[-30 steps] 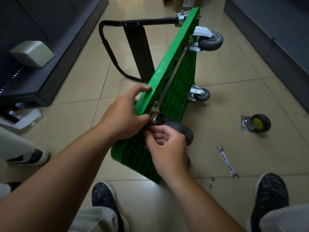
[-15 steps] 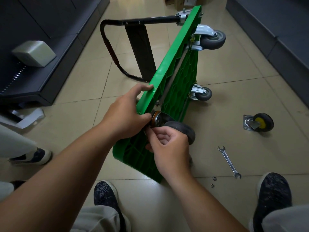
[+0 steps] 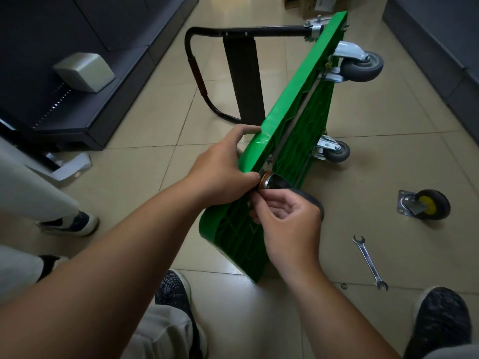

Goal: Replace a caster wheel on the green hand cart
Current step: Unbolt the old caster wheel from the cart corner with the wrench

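The green hand cart (image 3: pixel 298 117) stands on its side on the tiled floor, underside facing right, black handle (image 3: pixel 248 35) folded out to the left. My left hand (image 3: pixel 223 172) grips the cart's upper edge near the close corner. A dark caster wheel (image 3: pixel 274 183) with an orange-ringed swivel sits against the underside there. My right hand (image 3: pixel 287 224) pinches something small at the caster's base; the piece itself is hidden by my fingers. Two grey casters (image 3: pixel 361 64) (image 3: pixel 334 150) are mounted farther along.
A loose caster with a yellow hub (image 3: pixel 425 207) lies on the floor at right. A wrench (image 3: pixel 369 261) and a small washer (image 3: pixel 344 285) lie near my right shoe (image 3: pixel 440 322). Dark cabinets line both sides. Another person's shoe (image 3: pixel 70 222) is at left.
Both hands stay at the near corner of the cart with only slight finger movement at the caster base. The camera has shifted a little.
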`<action>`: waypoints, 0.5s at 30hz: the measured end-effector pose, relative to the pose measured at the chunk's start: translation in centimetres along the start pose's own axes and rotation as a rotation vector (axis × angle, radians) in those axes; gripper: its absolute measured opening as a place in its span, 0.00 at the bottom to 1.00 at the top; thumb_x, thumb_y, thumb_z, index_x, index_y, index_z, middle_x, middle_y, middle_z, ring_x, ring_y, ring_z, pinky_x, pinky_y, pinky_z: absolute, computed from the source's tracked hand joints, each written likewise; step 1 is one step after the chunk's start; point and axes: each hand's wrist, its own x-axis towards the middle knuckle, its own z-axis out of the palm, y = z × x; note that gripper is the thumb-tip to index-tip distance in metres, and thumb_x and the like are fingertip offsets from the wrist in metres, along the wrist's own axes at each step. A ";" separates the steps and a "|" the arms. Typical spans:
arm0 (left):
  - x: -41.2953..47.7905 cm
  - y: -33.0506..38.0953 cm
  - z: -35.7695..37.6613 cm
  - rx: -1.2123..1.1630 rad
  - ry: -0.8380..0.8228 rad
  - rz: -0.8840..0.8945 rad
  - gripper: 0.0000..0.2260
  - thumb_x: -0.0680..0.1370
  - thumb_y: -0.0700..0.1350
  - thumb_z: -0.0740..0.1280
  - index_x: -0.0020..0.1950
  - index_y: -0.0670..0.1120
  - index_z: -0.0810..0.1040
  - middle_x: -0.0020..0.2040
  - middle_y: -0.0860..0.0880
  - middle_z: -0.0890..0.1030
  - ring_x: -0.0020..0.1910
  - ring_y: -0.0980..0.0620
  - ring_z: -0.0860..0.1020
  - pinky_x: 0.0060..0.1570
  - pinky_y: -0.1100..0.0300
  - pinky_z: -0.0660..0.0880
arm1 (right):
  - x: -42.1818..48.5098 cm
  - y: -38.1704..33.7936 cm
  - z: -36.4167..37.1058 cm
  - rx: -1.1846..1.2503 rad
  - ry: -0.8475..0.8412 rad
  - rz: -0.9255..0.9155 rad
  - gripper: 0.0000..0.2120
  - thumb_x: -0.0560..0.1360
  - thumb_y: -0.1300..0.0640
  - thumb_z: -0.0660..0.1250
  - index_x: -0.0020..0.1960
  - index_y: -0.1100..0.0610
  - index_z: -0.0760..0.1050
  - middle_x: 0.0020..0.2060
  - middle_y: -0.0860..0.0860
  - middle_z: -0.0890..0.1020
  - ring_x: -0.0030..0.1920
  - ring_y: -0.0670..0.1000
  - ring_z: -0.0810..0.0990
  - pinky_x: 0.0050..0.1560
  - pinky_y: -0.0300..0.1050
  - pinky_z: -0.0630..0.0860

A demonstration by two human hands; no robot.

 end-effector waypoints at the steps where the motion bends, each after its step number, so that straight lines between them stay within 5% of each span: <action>1: 0.0 0.0 0.0 0.009 0.000 0.005 0.34 0.74 0.45 0.75 0.73 0.68 0.65 0.50 0.56 0.79 0.44 0.51 0.83 0.47 0.47 0.84 | -0.1 0.0 0.0 -0.005 -0.002 -0.010 0.04 0.75 0.61 0.77 0.46 0.54 0.84 0.36 0.49 0.87 0.38 0.49 0.87 0.41 0.40 0.82; 15: 0.1 0.2 0.1 0.085 0.005 0.027 0.34 0.75 0.45 0.74 0.75 0.66 0.63 0.51 0.53 0.77 0.43 0.49 0.82 0.45 0.45 0.84 | -0.2 1.2 -0.2 -0.203 -0.007 -0.275 0.11 0.74 0.67 0.75 0.50 0.53 0.83 0.46 0.49 0.85 0.45 0.48 0.86 0.47 0.40 0.81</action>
